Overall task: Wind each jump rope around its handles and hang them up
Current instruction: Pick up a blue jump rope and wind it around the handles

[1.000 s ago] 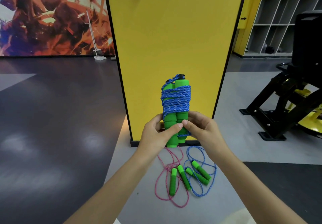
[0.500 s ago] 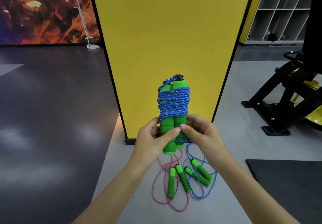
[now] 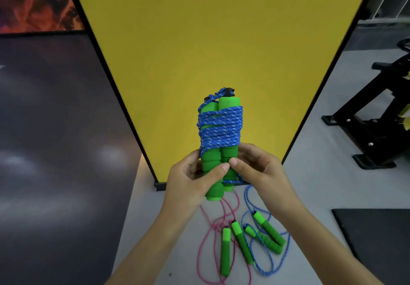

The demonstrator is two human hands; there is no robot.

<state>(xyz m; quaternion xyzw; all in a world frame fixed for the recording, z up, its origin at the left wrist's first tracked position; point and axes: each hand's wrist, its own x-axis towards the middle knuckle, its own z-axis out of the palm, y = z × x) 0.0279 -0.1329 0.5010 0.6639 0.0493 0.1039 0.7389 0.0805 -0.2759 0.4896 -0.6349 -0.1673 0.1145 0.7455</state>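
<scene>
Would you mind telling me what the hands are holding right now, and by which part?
Both hands, left hand and right hand, grip the wound blue jump rope by the lower ends of its green handles.

Both forearms raised — left hand (image 3: pixel 190 179), right hand (image 3: pixel 258 169) clenched, thumbs touching.

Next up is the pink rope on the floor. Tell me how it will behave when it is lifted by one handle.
The pink rope lies in loose curves on the floor, so it will probably hang limp and trail. Its second handle will likely drag or swing after the first handle. The handles look like foam, so probably light and easy to grip.
</scene>
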